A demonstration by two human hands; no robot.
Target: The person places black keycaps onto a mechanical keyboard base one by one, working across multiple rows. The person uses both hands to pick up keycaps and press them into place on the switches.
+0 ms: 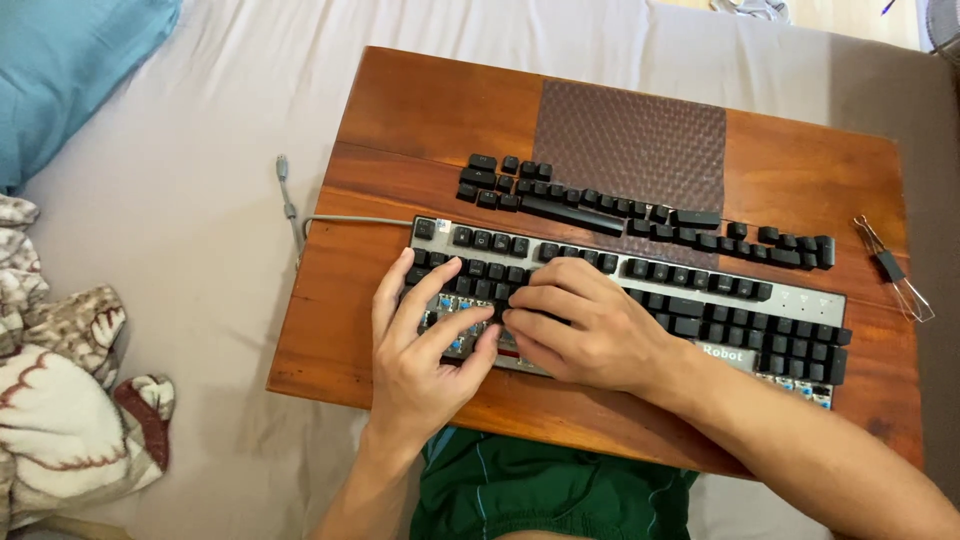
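Two hands meet on our silver-framed mechanical keyboard with black keycaps (640, 300), which lies across the reddish wooden board worktop (400, 120) on the bed. Our left hand (425, 345) spreads flat over bare blue switches, holding nothing we can see; our right hand (580, 325) curls fingertips down beside it, its grasp hidden. Loose black keycaps (640, 212) sit in rows behind, within reach, near a wire keycap puller (893, 268).
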